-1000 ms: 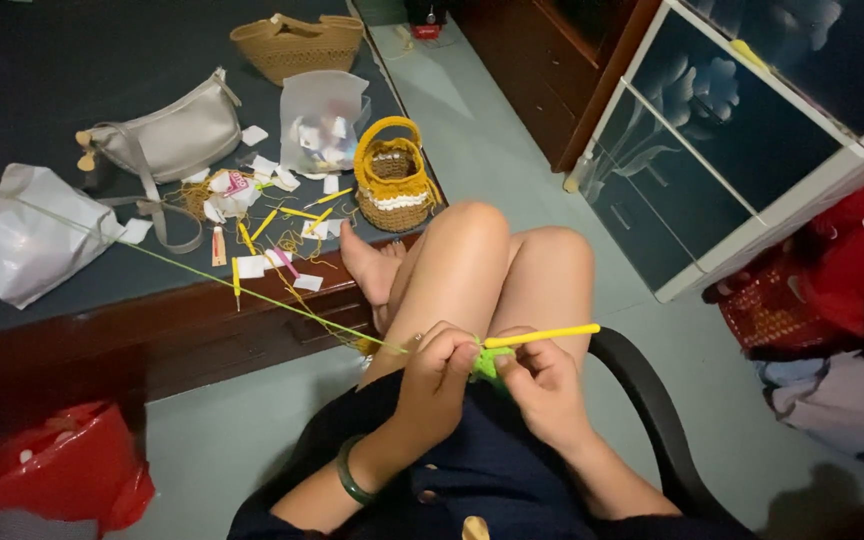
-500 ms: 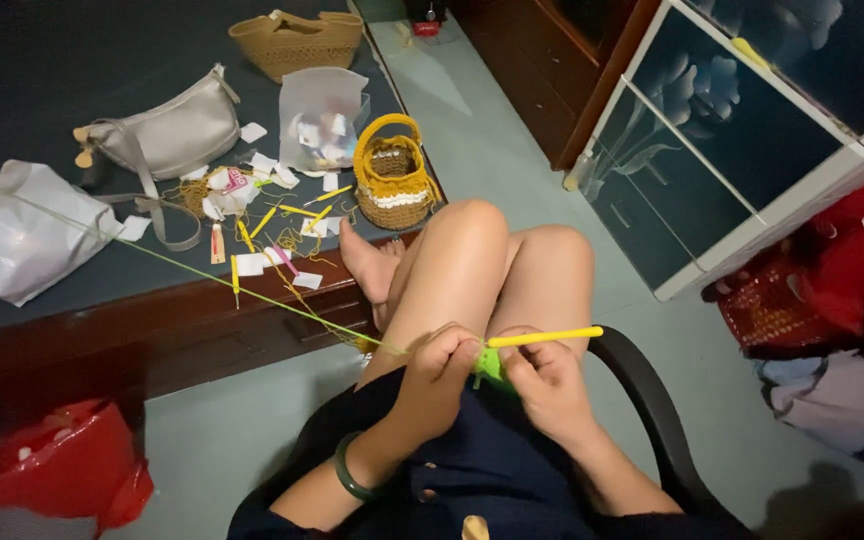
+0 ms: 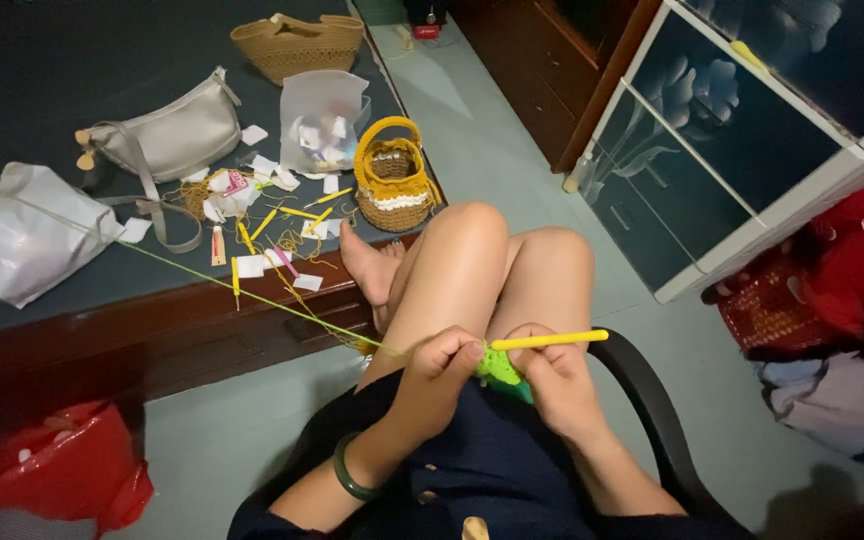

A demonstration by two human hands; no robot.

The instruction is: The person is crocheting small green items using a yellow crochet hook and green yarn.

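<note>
We see the small green crochet piece (image 3: 499,366) pinched between both hands, in the lap near us. The right hand (image 3: 552,380) grips the yellow hook (image 3: 549,340), its long axis running left-right; the left hand (image 3: 437,372) pinches the yarn strand (image 3: 252,295) stretching far-left toward the table (image 3: 72,290).

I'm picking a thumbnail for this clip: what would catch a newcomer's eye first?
First, the bright yellow crochet hook in the right hand, over the lap, working a small green crochet piece that the left hand pinches. A thin green yarn strand runs from there to the white plastic bag on the dark platform. Beyond the knees stands a yellow-and-brown woven basket.
</note>
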